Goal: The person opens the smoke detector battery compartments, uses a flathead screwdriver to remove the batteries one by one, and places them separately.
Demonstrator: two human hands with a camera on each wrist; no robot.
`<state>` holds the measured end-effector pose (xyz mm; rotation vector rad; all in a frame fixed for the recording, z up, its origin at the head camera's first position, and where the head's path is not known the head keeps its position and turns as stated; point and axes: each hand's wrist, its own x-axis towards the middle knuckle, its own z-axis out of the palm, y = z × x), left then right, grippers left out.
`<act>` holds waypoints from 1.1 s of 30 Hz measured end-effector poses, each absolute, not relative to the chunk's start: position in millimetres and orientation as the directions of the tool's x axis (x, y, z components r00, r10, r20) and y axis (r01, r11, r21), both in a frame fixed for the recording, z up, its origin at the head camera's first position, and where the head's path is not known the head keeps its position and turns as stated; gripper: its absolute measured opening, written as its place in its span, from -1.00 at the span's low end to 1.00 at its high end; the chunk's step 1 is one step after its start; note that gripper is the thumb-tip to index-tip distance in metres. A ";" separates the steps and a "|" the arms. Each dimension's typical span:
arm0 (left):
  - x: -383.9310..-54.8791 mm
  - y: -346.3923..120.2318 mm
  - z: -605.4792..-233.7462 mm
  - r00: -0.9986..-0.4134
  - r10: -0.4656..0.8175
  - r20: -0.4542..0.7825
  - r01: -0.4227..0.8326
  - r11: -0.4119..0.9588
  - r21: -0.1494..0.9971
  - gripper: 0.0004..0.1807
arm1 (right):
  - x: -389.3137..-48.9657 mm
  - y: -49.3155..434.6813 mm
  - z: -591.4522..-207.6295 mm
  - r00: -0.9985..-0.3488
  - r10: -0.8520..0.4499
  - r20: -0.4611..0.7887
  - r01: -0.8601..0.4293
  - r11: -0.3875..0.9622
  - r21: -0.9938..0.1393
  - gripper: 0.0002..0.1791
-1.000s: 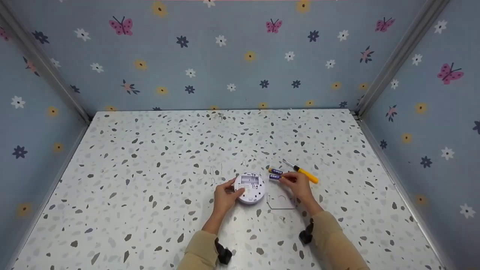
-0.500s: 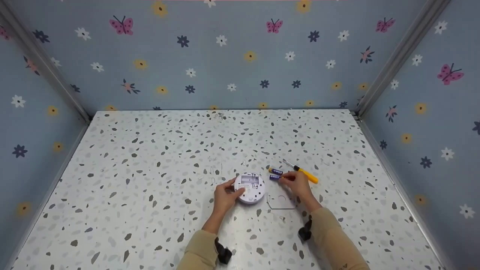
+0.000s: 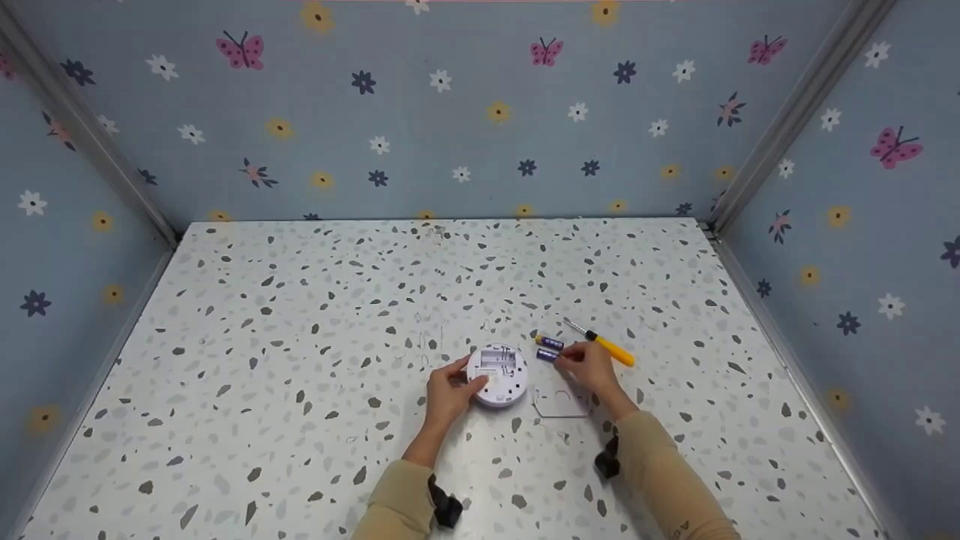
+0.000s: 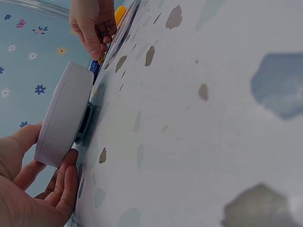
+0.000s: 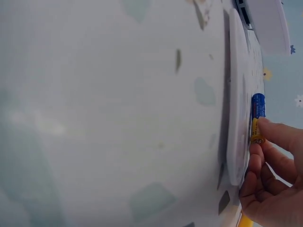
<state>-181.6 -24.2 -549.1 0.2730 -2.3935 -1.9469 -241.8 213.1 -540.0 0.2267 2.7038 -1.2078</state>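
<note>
My left hand point(image 3: 448, 391) grips a round white plastic device point(image 3: 496, 394) by its left side, with the thumb on its upward face. An open battery bay point(image 3: 498, 359) shows in that face, and I see no battery in it. In the left wrist view the device point(image 4: 66, 113) stands tilted between thumb and fingers. My right hand point(image 3: 592, 369) pinches the yellow end of a blue-and-yellow battery point(image 5: 258, 106), close to the tabletop. A second battery point(image 3: 551, 343) lies just behind it.
A screwdriver point(image 3: 615, 352) with a yellow handle lies behind my right hand. Flat on the table, below that hand, is a thin white cover plate point(image 3: 561, 403). Patterned panels point(image 3: 480, 112) enclose the speckled tabletop point(image 3: 300, 360) at the back and sides.
My right fingertips have edged slightly left on the battery, covering more of its yellow end. The left hand and the device stay in place.
</note>
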 end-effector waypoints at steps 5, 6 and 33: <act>-182.2 -23.3 -548.1 -0.980 -0.174 -0.092 -0.127 0.199 0.972 -0.49 | -239.8 213.3 -539.1 -0.976 0.065 -0.208 0.200 0.650 -0.733 -0.81; -182.6 -23.0 -547.9 -0.980 -0.177 -0.094 -0.129 0.199 0.971 -0.49 | -239.4 213.7 -539.2 -0.977 0.065 -0.204 0.197 0.647 -0.737 -0.81; -182.2 -24.7 -551.2 -0.985 -0.158 -0.063 -0.094 0.201 0.975 -0.49 | -207.9 233.0 -529.9 -0.993 -0.095 -0.073 -0.003 0.624 -0.781 -0.73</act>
